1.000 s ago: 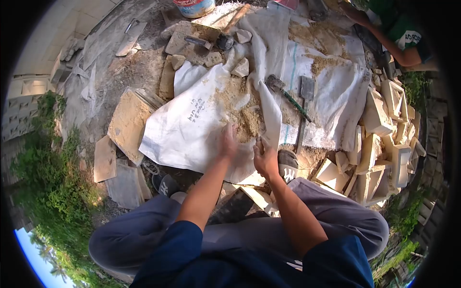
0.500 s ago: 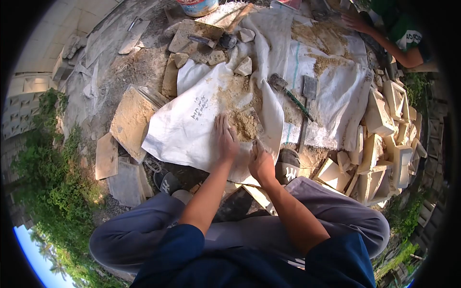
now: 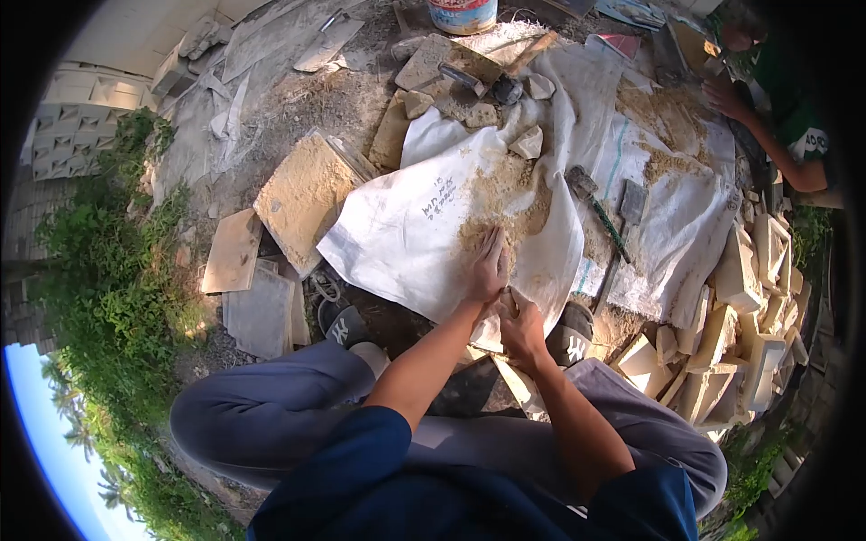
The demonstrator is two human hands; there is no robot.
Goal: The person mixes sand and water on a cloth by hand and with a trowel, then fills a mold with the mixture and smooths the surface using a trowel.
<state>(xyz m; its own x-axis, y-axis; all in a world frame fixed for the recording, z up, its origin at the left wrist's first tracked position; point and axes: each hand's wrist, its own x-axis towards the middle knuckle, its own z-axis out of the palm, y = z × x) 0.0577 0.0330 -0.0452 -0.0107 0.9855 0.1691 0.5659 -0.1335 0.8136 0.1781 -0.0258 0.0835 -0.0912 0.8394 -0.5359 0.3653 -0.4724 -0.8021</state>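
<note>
My left hand (image 3: 488, 273) lies on a white woven sack (image 3: 397, 225), fingers stretched out and pointing away from me. A patch of loose sandy powder (image 3: 519, 224) lies around and beyond its fingertips. Close beside it, near the sack's front edge, my right hand (image 3: 523, 326) is closed with the thumb uppermost. Whatever the right hand grips is hidden by its fingers. Handwritten dark letters mark the sack left of my hands. A hammer with a green handle (image 3: 606, 224) and a flat-bladed metal tool (image 3: 631, 206) lie to the right.
Pale cast blocks (image 3: 735, 279) are heaped at the right. Flat slabs (image 3: 302, 203) lean at the left. Stones (image 3: 527, 142), another hammer (image 3: 469, 81) and a bucket (image 3: 462, 16) are farther off. A co-worker's hand (image 3: 729, 97) shows at the upper right.
The view has swung, so the scene sits farther right. My left hand has moved right across the sack, nearer my right hand, over the sandy powder. The right hand stays closed.
</note>
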